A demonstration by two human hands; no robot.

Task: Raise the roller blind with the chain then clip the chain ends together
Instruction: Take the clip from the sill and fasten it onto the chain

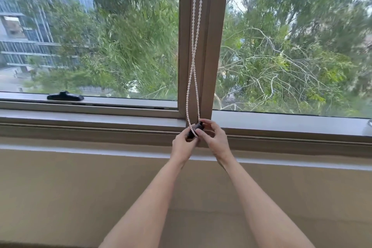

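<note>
Head view looks down two bare forearms reaching to the window sill (281, 125), where both hands meet in front of the brown centre post (209, 46). A white beaded chain (193, 52) hangs down the post in two strands that cross low down and run into the hands. Between them sits a small black clip (194, 127), tilted, with the chain lying across it. The left hand (182, 143) is curled, fingertips pinching the clip's lower end from the left. The right hand (215, 137) grips from the right, thumb and forefinger closed on the clip's upper end and the chain. A black window handle (65, 96) lies well off to the left.
</note>
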